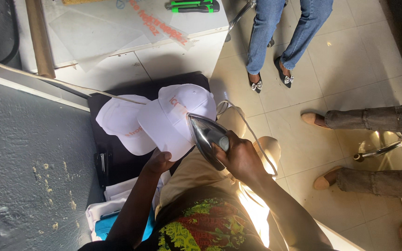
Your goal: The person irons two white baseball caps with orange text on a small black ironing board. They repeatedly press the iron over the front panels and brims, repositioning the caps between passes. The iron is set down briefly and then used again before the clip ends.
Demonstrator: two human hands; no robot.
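1. Hands first: the right hand (240,155) is wrapped tight round the handle of a clothes iron (205,137), and the left hand (159,162) is cupped under the near edge of a white cap (175,121), fingers partly hidden beneath it, so it looks like it's propping the cap up rather than pinching it.
2. The key relation: the iron sits just right of the cap, and its pointed nose aims up and left, touching or near enough touching the cap's front panel where the orange print is. I can't tell for sure if the soleplate is fully pressed on.
3. The iron's long axis runs diagonally, from the right hand at lower right to the tip at upper left, roughly across the cap's crown.
4. So the cap is sandwiched: left hand below and left of it, iron and right hand to the right. Both are close, but the left hand is the one actually on the cap.
5. A second white cap (119,123) lies just left, overlapped by the first one, both on a dark board (117,158) on the person's lap.
6. The iron's cord (252,135) loops off to the right, clear of the cap.
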